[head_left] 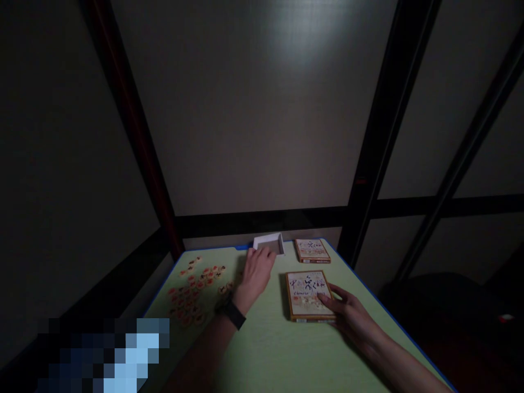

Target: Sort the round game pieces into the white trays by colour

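My left hand (pixel 257 274) reaches across the green table (pixel 266 344) toward a small white open box (pixel 269 242) at the far edge; its fingertips touch the box's near rim and the fingers look loosely curled. A black band sits on that wrist. My right hand (pixel 347 312) lies flat with fingers spread on the lower right corner of a printed game box (pixel 305 292). A second printed box (pixel 312 250) lies beyond it near the far right corner.
Several round wooden game pieces (pixel 195 289) with red and dark marks lie scattered on the table's left part. The table has a blue edge (pixel 385 311). Dark posts and a pale wall stand behind. The room is dim.
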A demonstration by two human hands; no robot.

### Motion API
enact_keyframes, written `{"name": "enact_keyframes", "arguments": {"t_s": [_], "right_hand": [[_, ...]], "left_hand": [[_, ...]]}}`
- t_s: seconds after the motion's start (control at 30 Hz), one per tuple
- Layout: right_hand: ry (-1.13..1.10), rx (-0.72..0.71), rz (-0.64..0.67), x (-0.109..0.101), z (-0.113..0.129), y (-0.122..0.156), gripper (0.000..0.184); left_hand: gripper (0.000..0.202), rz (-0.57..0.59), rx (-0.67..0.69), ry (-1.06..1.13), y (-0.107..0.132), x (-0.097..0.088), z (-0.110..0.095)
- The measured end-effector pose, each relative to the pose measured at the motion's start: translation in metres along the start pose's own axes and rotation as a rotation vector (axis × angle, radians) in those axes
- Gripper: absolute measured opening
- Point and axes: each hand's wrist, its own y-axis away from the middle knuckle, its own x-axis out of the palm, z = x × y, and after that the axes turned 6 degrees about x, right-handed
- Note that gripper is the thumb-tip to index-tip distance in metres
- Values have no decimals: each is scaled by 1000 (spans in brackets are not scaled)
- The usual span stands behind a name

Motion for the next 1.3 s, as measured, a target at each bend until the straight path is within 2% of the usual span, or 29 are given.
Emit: {"name": "enact_keyframes", "arguments": {"t_s": [0.1, 0.2, 0.37, 0.5, 0.67, 0.73, 0.83, 0.9, 0.97, 1.0, 1.07, 1.17, 1.3], "right_hand": [[52, -44, -27, 18, 10, -33, 61], [199, -128, -69, 41, 15, -73, 51], [536, -246, -192, 67, 18, -123, 51], [861, -323, -299, 73, 23, -132, 46], [1221, -365, -361, 82, 29, -121, 33], [1309, -381, -381, 85, 29, -111, 36], [1392, -470, -382, 80, 25, -88, 42], [1430, -632, -280, 71, 17, -69, 44], [1363, -770, -19, 59, 6, -48, 45], [1309, -791, 97, 54, -1, -37, 48], [1235, -751, 235, 45, -15, -20, 54], [1253, -670, 339, 41, -32, -5, 62], [1291, -698, 388, 42, -38, -4, 54]], "left_hand": [[37, -125, -55, 28, 32, -24, 0], [38, -177, -76, 97, 70, -36, -9], [47, -132, 68, 239, 128, -25, -42], [32, -64, 147, 229, 146, -9, -61], [23, 16, 207, 162, 143, 1, -69], [25, 38, 215, 180, 140, -1, -70], [27, 62, 147, 301, 137, -10, -65], [29, 71, 56, 377, 134, -17, -55], [38, 55, -39, 401, 128, -20, -39], [44, 28, -78, 410, 124, -18, -30], [54, -15, -99, 438, 112, -11, -11], [53, -38, -130, 446, 91, 6, 11], [42, -7, -202, 327, 76, 28, 25]]}}
